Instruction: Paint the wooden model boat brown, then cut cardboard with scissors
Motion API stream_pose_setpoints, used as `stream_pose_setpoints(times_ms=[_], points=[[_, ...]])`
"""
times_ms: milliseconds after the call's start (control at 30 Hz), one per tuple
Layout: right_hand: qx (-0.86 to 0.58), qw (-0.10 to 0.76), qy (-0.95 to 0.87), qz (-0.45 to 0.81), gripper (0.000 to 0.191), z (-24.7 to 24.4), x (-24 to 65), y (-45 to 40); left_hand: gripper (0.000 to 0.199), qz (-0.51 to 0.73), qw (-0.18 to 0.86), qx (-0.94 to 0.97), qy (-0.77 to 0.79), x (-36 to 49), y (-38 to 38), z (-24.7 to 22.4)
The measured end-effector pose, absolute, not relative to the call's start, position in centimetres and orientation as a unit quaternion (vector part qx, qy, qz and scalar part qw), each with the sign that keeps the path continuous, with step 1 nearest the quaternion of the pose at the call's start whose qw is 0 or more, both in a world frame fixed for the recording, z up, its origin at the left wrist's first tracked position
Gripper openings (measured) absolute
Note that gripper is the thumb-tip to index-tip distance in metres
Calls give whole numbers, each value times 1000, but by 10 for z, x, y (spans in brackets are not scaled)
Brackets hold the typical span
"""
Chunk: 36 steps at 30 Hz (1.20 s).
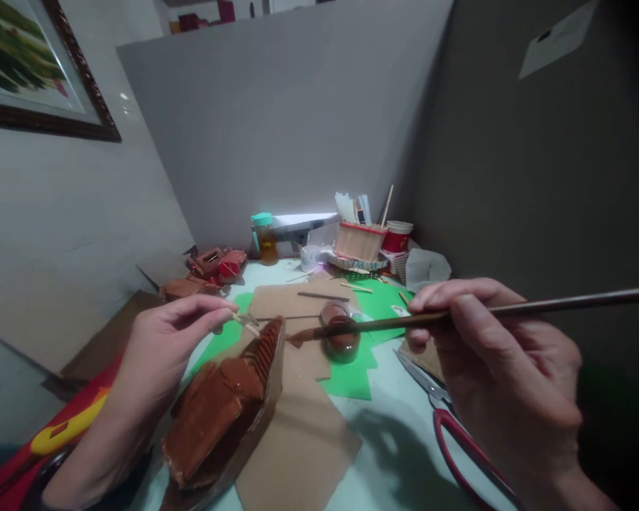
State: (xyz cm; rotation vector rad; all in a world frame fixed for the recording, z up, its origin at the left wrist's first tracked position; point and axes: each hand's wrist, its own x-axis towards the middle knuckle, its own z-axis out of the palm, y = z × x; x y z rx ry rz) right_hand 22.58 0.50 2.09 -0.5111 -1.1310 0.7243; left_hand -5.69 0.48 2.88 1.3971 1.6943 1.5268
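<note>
My right hand (pixel 495 362) grips a long dark paintbrush (pixel 383 323) held almost level, its brown-coated tip just right of the bow of a model boat (pixel 218 411). The boat is made of brown-painted pieces and has a ribbed, pointed end. Above that end, my left hand (pixel 175 348) pinches a thin pale stick (pixel 248 325) between thumb and fingers. Behind the brush, a small jar of brown paint (pixel 342 341) stands on the cardboard and green sheets.
Scissors with red handles (pixel 441 404) lie under my right hand. Brown cardboard (pixel 303 447) covers the middle. At the back are a teal-lidded jar (pixel 266 241), a wooden holder (pixel 359 241) and a red cup (pixel 397 238). A yellow tool (pixel 69 426) is at left.
</note>
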Motion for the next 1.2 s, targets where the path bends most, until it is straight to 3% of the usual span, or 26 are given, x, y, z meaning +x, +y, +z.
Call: stream_pose_setpoints(times_ms=[733, 1033, 1200], points=[[-227, 680, -616, 328, 14, 7, 212, -3, 27, 556, 259, 444, 653, -49, 1, 35], [-222, 691, -597, 342, 14, 5, 212, -6, 27, 525, 234, 469, 671, -56, 6, 36], [-244, 690, -589, 343, 14, 4, 216, 0, 27, 479, 168, 542, 670, -68, 10, 35]])
